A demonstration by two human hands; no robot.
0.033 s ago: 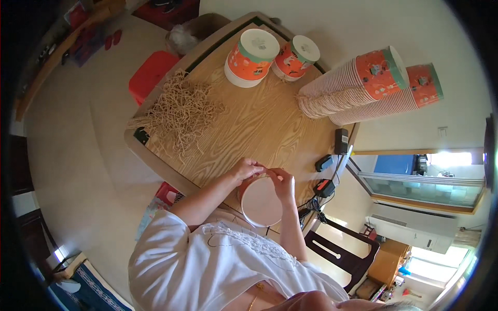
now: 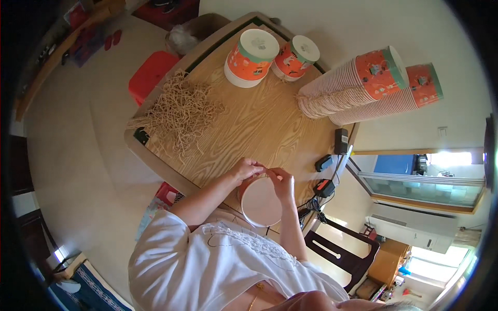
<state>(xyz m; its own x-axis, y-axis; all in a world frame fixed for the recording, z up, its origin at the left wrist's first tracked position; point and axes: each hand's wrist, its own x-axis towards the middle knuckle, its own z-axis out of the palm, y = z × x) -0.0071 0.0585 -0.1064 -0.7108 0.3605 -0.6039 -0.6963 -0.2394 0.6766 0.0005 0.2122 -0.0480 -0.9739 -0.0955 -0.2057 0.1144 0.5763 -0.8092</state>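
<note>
A paper bucket (image 2: 262,203) stands close to my body at the near edge of the table, its round white face tilted toward me and its red side partly hidden. My left hand (image 2: 247,169) is at its far rim, fingertips pinched. My right hand (image 2: 283,185) is also closed in a pinch, its fingertips meeting the left ones at the rim. Whatever thin thing lies between the fingertips is too small to make out. To the far left of my hands spreads a tangled heap of tan strings (image 2: 181,111).
Two short stacks of upturned orange-and-green paper buckets (image 2: 250,61) stand at the back. Tall stacks (image 2: 337,85) are at the back right, one with strings along its side. Black adapters (image 2: 324,188) and cables lie along the right edge. A red stool (image 2: 151,75) is left; a dark chair (image 2: 345,251) right.
</note>
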